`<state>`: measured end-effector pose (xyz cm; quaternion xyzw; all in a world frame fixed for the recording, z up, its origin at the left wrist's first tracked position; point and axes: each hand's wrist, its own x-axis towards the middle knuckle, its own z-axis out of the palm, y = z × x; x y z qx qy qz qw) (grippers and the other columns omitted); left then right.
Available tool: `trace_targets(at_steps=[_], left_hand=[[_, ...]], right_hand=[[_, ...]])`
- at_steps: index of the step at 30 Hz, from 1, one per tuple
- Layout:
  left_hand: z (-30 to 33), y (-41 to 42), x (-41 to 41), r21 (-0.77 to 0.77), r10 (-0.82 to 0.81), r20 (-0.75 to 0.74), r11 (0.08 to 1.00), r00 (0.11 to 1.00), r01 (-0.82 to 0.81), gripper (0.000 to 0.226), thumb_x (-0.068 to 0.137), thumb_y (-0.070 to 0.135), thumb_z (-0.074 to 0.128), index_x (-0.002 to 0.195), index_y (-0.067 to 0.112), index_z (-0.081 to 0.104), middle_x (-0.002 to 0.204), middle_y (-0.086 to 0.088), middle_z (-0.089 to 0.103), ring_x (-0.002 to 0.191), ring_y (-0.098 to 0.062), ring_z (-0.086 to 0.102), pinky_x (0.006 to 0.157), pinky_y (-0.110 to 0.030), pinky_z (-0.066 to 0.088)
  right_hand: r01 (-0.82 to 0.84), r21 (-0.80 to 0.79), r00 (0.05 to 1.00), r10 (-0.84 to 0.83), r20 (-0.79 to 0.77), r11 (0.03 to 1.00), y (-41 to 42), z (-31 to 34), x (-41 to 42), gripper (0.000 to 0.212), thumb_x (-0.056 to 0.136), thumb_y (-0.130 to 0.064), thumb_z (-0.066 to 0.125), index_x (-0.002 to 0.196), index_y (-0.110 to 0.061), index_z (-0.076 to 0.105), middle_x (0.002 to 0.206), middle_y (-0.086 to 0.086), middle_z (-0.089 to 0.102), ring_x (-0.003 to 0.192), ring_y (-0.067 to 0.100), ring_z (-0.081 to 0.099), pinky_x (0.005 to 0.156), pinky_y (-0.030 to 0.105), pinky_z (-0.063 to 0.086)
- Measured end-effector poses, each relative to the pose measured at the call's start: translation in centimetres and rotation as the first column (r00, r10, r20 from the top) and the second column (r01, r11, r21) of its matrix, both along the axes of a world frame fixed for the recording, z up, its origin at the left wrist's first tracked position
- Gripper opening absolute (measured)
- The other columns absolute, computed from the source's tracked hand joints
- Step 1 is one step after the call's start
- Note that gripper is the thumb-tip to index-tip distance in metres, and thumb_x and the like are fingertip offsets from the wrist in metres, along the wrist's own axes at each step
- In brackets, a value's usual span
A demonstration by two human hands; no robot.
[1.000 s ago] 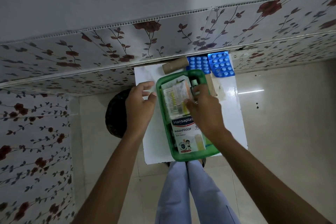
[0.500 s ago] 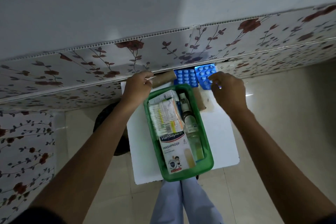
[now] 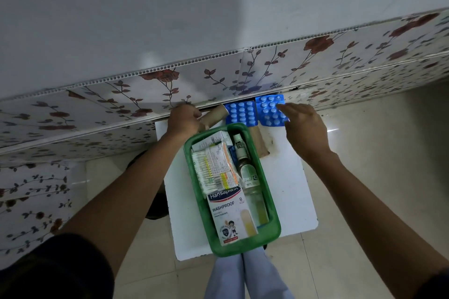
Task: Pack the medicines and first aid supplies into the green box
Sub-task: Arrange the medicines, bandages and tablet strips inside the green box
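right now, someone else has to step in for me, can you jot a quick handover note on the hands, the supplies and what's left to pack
Left hand: at the far edge of the white table, on the brown bandage roll; whether it has closed on it cannot be told.
Right hand: open, fingertips on the right blue pill strip.
Done: green box already holds the Hansaplast box, the cotton swab pack, a clear bottle and a small tube.
Left: the roll, both blue strips (the second lies untouched beside the first) and a brown item half hidden by the box's right side.
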<state>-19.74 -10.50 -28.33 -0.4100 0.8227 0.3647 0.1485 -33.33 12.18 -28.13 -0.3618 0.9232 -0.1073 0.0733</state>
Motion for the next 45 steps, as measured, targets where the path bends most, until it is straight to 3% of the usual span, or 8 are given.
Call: trace_targets(at_steps=[6, 9, 14, 20, 25, 33, 40, 45], left_hand=[[0.9, -0.5, 0.5, -0.039, -0.030, 0.081, 0.999, 0.996, 0.033, 0.028, 0.072, 0.007, 0.071, 0.099, 0.001, 0.071, 0.098, -0.017, 0.072, 0.089, -0.029, 0.065, 0.078, -0.032, 0.051], [2.0, -0.4, 2.3, -0.045, 0.095, 0.052, 0.995, 0.994, -0.092, 0.023, 0.077, 0.011, 0.065, 0.097, -0.002, 0.068, 0.090, -0.009, 0.059, 0.087, -0.022, 0.056, 0.069, -0.026, 0.044], [4.1, 0.6, 7.4, 0.183, 0.538, -0.127, 0.838, 0.833, -0.513, 0.027, 0.080, 0.015, 0.064, 0.106, 0.009, 0.063, 0.099, -0.010, 0.066, 0.091, -0.025, 0.062, 0.086, -0.041, 0.053], [5.6, 3.6, 10.0, 0.391, 0.708, -0.269, 0.700, 0.653, -0.598, 0.024, 0.085, 0.011, 0.061, 0.109, 0.011, 0.058, 0.106, -0.010, 0.065, 0.089, -0.019, 0.061, 0.075, -0.029, 0.050], [5.8, 6.0, 11.5, 0.427, 0.788, -0.300, 0.615, 0.538, -0.663, 0.026, 0.086, 0.013, 0.060, 0.111, 0.007, 0.058, 0.107, -0.009, 0.067, 0.090, -0.018, 0.062, 0.067, -0.022, 0.047], [6.1, 8.4, 14.2, 0.431, 0.814, -0.314, 0.581, 0.489, -0.690, 0.033, 0.085, 0.009, 0.060, 0.117, 0.004, 0.056, 0.109, -0.010, 0.067, 0.090, -0.017, 0.062, 0.067, -0.022, 0.048], [6.7, 9.6, 14.4, 0.442, 0.783, -0.320, 0.621, 0.533, -0.647, 0.032, 0.085, 0.008, 0.060, 0.116, 0.004, 0.056, 0.102, -0.006, 0.067, 0.082, -0.011, 0.061, 0.074, -0.026, 0.052], [7.4, 10.7, 14.6, 0.471, 0.737, -0.321, 0.669, 0.595, -0.575, 0.038, 0.081, 0.015, 0.065, 0.118, 0.008, 0.058, 0.097, 0.003, 0.068, 0.092, -0.016, 0.064, 0.091, -0.038, 0.052]], right_hand=[[-0.098, 0.316, 0.989, 0.056, 0.138, 0.944, -0.6, -1.6, -0.5, 0.066, 0.085, -0.004, 0.053, 0.143, -0.021, 0.027, 0.150, 0.009, 0.034, 0.138, 0.033, 0.028, 0.102, 0.050, 0.038], [-0.062, 0.185, 0.997, 0.052, 0.061, 0.981, -0.2, -2.5, -0.5, 0.051, 0.088, -0.003, 0.050, 0.136, -0.018, 0.042, 0.142, 0.009, 0.048, 0.129, 0.032, 0.044, 0.097, 0.048, 0.044], [0.094, -0.152, 0.995, -0.097, -0.010, 0.984, 0.5, 0.3, 0.7, 0.040, 0.087, 0.001, 0.051, 0.123, -0.016, 0.057, 0.123, 0.009, 0.065, 0.097, 0.031, 0.067, 0.075, 0.042, 0.058], [-0.012, -0.472, 0.999, 0.025, 0.021, 0.881, 1.4, 7.9, 8.9, 0.029, 0.090, -0.010, 0.050, 0.117, -0.011, 0.061, 0.110, 0.009, 0.071, 0.092, 0.012, 0.063, 0.078, 0.022, 0.047], [-0.409, -0.434, 0.898, 0.438, -0.037, 0.803, 2.2, 6.7, 14.1, 0.026, 0.088, -0.010, 0.054, 0.111, -0.009, 0.065, 0.110, 0.005, 0.071, 0.111, 0.026, 0.060, 0.093, 0.031, 0.047], [-0.641, -0.204, 0.740, 0.666, 0.092, 0.740, 4.8, 3.8, 17.6, 0.023, 0.070, -0.004, 0.057, 0.086, -0.012, 0.072, 0.084, 0.003, 0.071, 0.086, 0.023, 0.067, 0.066, 0.034, 0.054], [-0.490, -0.084, 0.860, 0.497, 0.115, 0.868, 4.1, 4.8, 16.9, 0.034, 0.074, -0.005, 0.056, 0.106, -0.009, 0.066, 0.115, 0.019, 0.065, 0.099, 0.035, 0.062, 0.078, 0.038, 0.055], [-0.495, 0.058, 0.846, 0.466, 0.258, 0.867, 3.7, 4.4, 17.3, 0.042, 0.055, -0.006, 0.081, 0.095, -0.009, 0.070, 0.118, 0.027, 0.061, 0.094, 0.042, 0.064, 0.061, 0.042, 0.059]])
